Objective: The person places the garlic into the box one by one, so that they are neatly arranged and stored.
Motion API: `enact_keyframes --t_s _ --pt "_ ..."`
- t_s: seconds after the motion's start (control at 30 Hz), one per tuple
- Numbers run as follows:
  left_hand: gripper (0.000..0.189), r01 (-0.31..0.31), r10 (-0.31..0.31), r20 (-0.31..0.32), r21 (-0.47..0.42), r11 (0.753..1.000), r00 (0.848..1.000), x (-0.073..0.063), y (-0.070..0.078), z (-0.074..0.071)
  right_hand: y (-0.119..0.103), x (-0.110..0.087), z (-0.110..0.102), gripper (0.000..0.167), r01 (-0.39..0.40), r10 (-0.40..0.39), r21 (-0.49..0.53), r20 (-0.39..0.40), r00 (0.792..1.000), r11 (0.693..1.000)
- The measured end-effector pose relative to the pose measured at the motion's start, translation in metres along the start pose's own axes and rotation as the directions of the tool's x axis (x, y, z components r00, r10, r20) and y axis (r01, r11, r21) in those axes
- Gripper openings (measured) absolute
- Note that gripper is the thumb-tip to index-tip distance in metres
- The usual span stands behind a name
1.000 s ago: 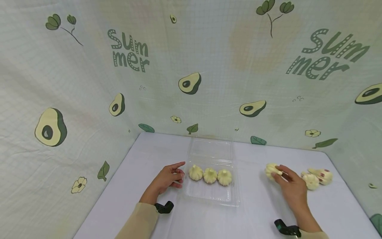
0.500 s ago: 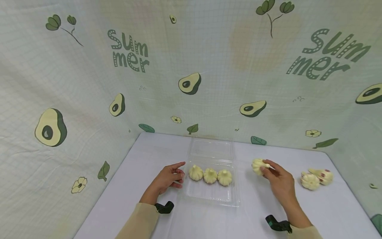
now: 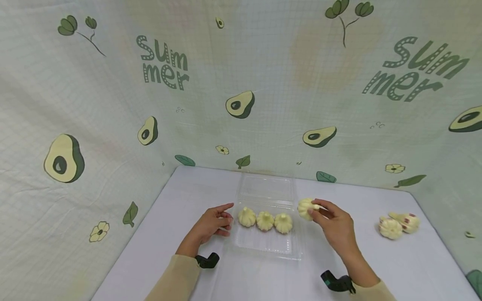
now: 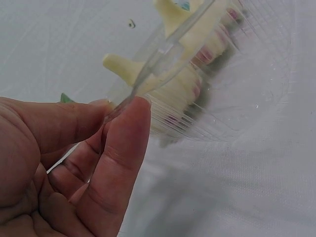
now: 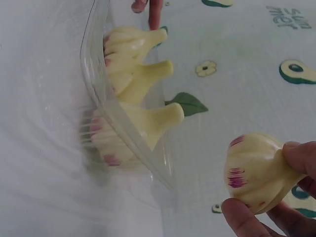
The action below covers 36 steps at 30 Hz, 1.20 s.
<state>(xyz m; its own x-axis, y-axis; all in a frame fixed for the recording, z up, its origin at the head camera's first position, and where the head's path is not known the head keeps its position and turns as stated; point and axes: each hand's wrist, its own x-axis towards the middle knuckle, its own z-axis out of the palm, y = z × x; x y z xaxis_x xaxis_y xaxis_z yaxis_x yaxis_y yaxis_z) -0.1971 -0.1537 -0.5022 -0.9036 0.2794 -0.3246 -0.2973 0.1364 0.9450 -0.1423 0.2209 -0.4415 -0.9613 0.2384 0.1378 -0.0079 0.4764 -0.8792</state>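
A clear plastic clamshell box (image 3: 263,246) lies with its lid folded back, and three garlic bulbs (image 3: 265,221) stand in a row across it. My left hand (image 3: 211,225) pinches the left rim of the box (image 4: 163,54) between thumb and finger, plain in the left wrist view. My right hand (image 3: 335,225) holds another garlic bulb (image 3: 306,208) just past the box's right edge, above the table. In the right wrist view, that pale bulb (image 5: 256,170) with purple streaks sits between thumb and fingers, apart from the box.
Two more garlic bulbs (image 3: 390,228) (image 3: 409,222) lie close together on the white table (image 3: 361,267) at the far right. The transparent lid (image 3: 266,188) lies behind the box, near the cloth backdrop (image 3: 271,146) printed with avocados.
My right hand has carried its garlic bulb leftward, from beside the two loose bulbs to the box's right edge. My left hand has stayed at the rim.
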Motion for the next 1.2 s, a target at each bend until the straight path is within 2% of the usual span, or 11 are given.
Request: enact_keyframes --t_s 0.53,0.77,1.2 --pt "0.064 -0.006 0.006 0.001 0.007 1.000 1.000 0.004 0.000 0.002 -0.020 -0.010 0.026 0.029 0.038 -0.039 0.013 0.091 0.995 0.999" --pt "0.065 -0.003 0.003 -0.008 0.016 1.000 1.000 0.002 -0.001 0.001 -0.026 -0.017 0.040 0.027 0.073 -0.084 0.089 0.133 0.988 0.993" --pt "0.065 -0.010 0.010 0.002 0.005 1.000 1.000 0.000 -0.001 0.000 -0.032 -0.037 0.083 0.022 0.017 -0.061 0.179 0.241 0.969 0.984"
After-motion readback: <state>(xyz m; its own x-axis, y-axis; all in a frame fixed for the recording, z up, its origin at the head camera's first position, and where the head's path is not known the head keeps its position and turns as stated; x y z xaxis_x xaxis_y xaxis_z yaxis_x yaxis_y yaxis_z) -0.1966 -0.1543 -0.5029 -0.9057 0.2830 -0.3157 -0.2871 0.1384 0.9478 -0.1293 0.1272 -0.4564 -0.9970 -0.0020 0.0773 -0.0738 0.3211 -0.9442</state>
